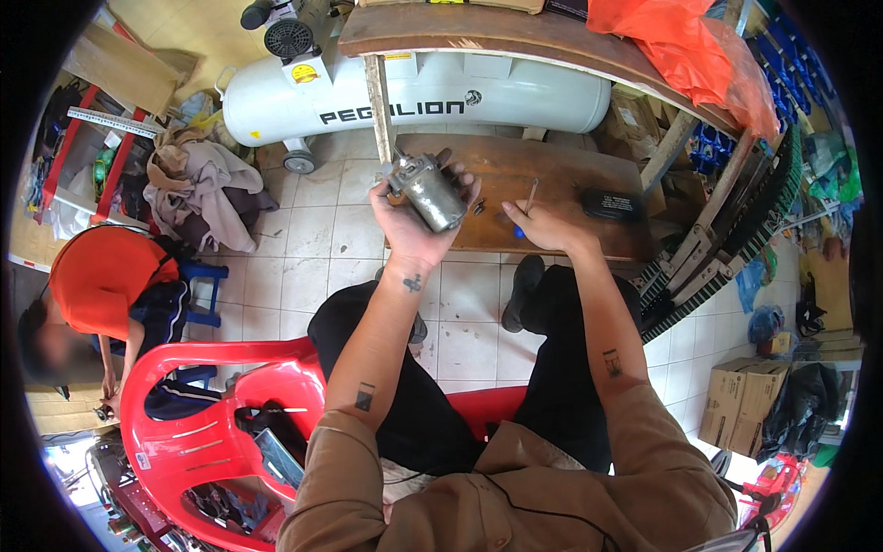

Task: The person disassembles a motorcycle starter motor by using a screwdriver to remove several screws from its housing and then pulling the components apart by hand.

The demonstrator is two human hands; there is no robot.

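A scuffed silver cylindrical motor (436, 197) rests in my left hand (405, 221), which is turned palm up with its fingers curled round the far side. The motor is tilted, its shaft end toward the upper left. My right hand (549, 228) is closed on a screwdriver (533, 192) over the low wooden bench (552, 166). Its thin metal shaft points up and away from me, and a bit of blue handle shows below my fingers. Between my hands, a few small dark parts (478, 209) lie on the bench. A flat black case (613, 204) sits to their right.
A white air compressor tank (533, 97) stands behind the bench, under a wooden shelf (441, 32). At left, a person in an orange shirt (110, 276) bends over beside a red plastic chair (166, 396). Cable chains (717, 248) and cardboard boxes (736, 405) are at right.
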